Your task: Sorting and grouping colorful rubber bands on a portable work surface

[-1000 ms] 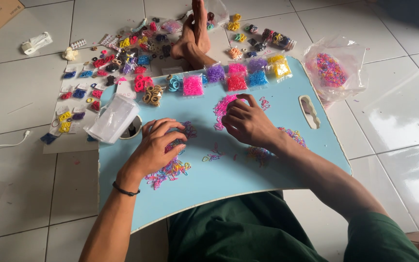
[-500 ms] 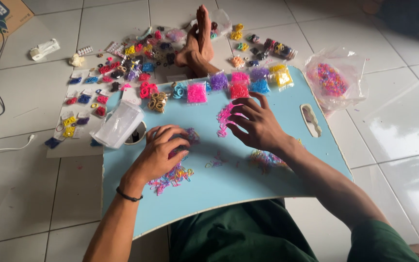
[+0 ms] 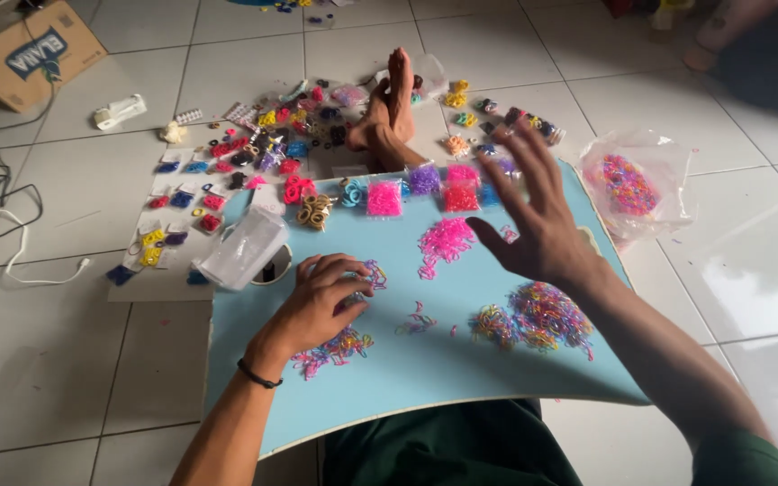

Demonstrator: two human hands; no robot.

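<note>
— While you look down like this, what is under your hands?

— A light blue board (image 3: 461, 360) lies across my lap, and it reaches over the white tiled floor (image 3: 56, 360). My left hand (image 3: 321, 301) is curled, palm down, with the fingertips pressed on a small heap of mixed coloured rubber bands (image 3: 335, 346) near the board's left part. It grips nothing; it only touches them. My right hand (image 3: 538, 220) is lifted above the board, wide, fingers spread, and holds nothing.

— And what more lies on the board?

— A pink pile of bands (image 3: 446, 241) is in the middle, and a bigger multicoloured pile (image 3: 542, 315) is under my right wrist. Small bags of pink and purple bands (image 3: 425, 184) stand along the far edge.

— And the room around it?

— My bare feet (image 3: 389, 112) rest past the board, between many little packets on the tiles. A clear plastic bag with bands (image 3: 632, 184) is at the right, a cardboard box (image 3: 29, 54) at the far left corner, and a white cable (image 3: 20, 261) runs over the floor.
</note>
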